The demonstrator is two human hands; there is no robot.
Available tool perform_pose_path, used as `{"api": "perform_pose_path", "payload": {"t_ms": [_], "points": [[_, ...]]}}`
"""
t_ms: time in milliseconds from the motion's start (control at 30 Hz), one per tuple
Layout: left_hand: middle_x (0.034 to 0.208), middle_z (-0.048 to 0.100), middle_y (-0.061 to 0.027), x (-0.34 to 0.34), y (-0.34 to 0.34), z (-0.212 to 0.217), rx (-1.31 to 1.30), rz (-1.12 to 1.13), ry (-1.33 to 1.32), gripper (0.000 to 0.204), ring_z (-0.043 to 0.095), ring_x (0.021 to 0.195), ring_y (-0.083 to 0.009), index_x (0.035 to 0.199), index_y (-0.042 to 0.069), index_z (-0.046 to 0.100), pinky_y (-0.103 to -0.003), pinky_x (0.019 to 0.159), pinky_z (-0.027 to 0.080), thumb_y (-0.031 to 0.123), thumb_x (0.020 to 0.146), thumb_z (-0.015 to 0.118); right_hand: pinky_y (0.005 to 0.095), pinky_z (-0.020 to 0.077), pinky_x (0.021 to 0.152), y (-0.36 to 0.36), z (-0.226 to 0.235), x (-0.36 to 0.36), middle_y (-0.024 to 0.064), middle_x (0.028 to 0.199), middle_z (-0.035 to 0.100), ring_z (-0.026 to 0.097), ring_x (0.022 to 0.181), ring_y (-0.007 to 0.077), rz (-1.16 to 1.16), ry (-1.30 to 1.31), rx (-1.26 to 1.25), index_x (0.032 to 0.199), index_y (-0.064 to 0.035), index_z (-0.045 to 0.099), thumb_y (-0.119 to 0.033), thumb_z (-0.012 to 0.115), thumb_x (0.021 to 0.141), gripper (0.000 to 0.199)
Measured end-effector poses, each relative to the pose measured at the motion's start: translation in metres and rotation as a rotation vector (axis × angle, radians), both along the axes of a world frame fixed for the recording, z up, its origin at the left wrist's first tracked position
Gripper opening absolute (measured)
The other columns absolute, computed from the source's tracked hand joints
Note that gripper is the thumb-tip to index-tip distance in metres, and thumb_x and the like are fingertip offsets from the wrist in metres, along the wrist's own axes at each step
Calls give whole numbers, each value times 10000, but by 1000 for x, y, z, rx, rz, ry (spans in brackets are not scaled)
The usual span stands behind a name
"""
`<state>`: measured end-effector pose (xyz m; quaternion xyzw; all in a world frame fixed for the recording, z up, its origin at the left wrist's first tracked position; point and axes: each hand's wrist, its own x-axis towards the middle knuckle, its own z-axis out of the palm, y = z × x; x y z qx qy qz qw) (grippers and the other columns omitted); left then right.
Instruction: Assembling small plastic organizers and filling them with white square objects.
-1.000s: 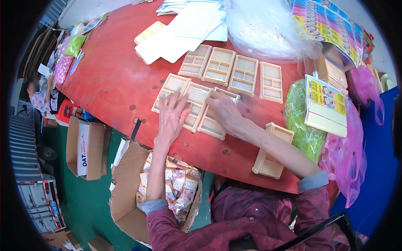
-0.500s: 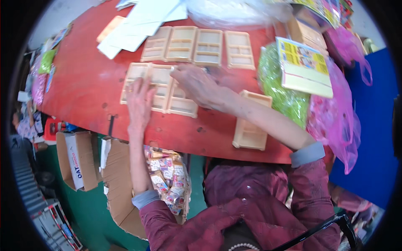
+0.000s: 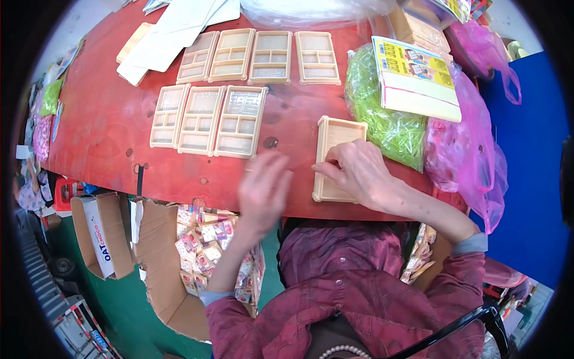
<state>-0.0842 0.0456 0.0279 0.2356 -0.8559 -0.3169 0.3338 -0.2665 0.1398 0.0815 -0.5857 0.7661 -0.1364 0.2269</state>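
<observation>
Head view: R hand (image 3: 359,173) fingers gripping tray stack (image 3: 336,143); L hand (image 3: 263,191) blurred, fingers unclear.

Sleeves: you wear long sleeves in a dark wine-red, mottled fabric, creased along both forearms.
Cuffs: a grey-blue inner cuff shows at each of your wrists, below the red sleeve ends.
Front: your top is the same maroon cloth, with a row of small buttons down the middle.
Neck: a string of pale round beads lies at your collar.
Hands: your left hand (image 3: 263,190) and right hand (image 3: 359,170) are bare, no gloves; the left is motion-blurred.
</observation>
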Motion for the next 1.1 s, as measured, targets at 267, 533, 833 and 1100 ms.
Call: {"api": "perform_pose_path", "payload": {"t_ms": [267, 533, 833, 1100], "points": [[1053, 610, -161, -24, 60, -13, 533, -54, 72, 222, 636, 903, -277, 1047, -55, 615, -324, 770, 508, -52, 827, 585, 392, 516, 569, 9, -9, 9, 207, 614, 623, 652, 587, 326, -198, -60, -36, 763, 29, 704, -172, 631, 782, 215], [1045, 611, -161, -17, 75, -7, 581, -75, 111, 212, 647, 876, -299, 1024, -56, 619, -344, 739, 522, -53, 813, 609, 407, 514, 569, 20, 0, 20, 210, 579, 600, 639, 570, 340, -174, -81, 21, 681, 33, 649, -126, 608, 756, 181], [1012, 604, -163, -15, 75, -13, 541, -72, 152, 182, 641, 854, -310, 1002, -59, 617, -352, 717, 519, -57, 820, 601, 420, 484, 543, 29, 0, 24, 209, 572, 574, 616, 568, 351, -107, -43, -27, 655, 42, 588, -78, 616, 730, 145], [1081, 596, -158, -14, 74, -16, 571, -23, 144, 238, 638, 915, -261, 1069, -39, 617, -317, 774, 526, -31, 832, 610, 306, 442, 444, 28, 11, 15, 92, 535, 576, 588, 465, 147, -169, -306, -65, 713, 47, 589, -10, 565, 769, 83]]}}
